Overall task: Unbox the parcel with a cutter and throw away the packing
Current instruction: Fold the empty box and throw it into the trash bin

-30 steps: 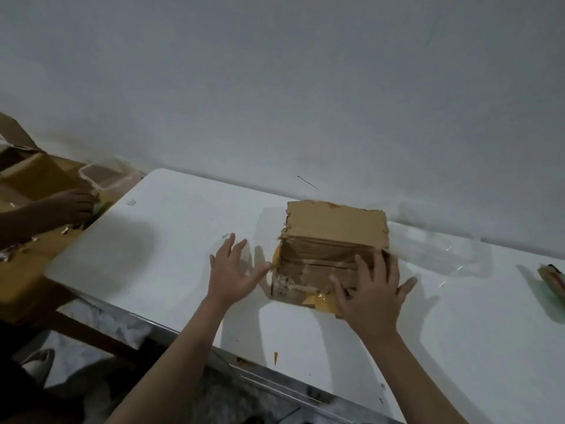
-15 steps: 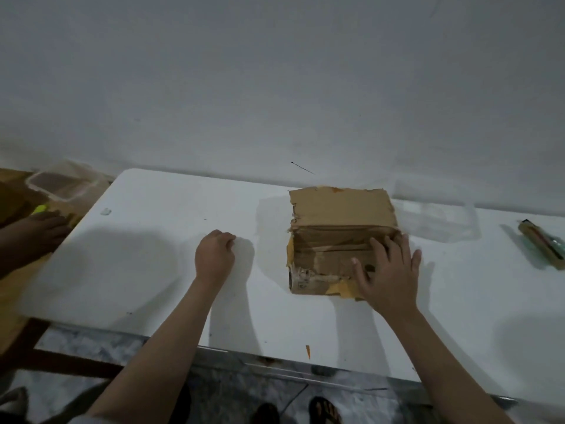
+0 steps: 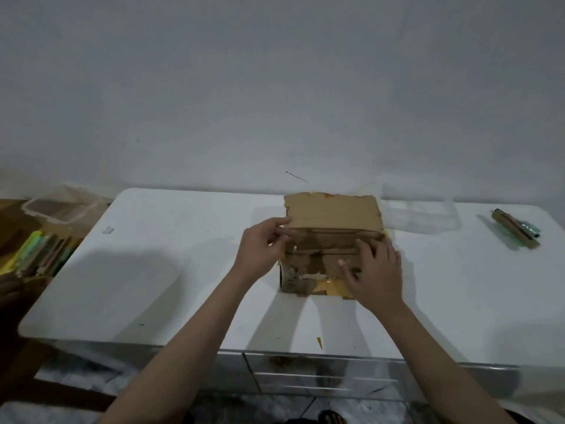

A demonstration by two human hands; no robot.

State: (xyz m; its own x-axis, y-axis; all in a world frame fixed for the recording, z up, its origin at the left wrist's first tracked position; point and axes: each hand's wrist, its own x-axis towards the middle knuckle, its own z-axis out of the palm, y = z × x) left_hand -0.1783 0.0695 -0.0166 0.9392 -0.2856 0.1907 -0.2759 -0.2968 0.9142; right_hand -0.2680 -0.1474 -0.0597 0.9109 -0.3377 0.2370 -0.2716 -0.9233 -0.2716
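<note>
The parcel [image 3: 333, 240] sits mid-frame on the white table [image 3: 171, 270]. Left hand [image 3: 260, 249] pinches its left edge, right hand [image 3: 374, 267] lies flat on top, probably steadying it for opening.

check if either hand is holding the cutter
No, the left hand and right hand both touch the box and neither holds any tool.

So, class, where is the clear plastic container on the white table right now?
In the head view, the clear plastic container sits at the white table's far edge, just right of the brown cardboard box.
</note>
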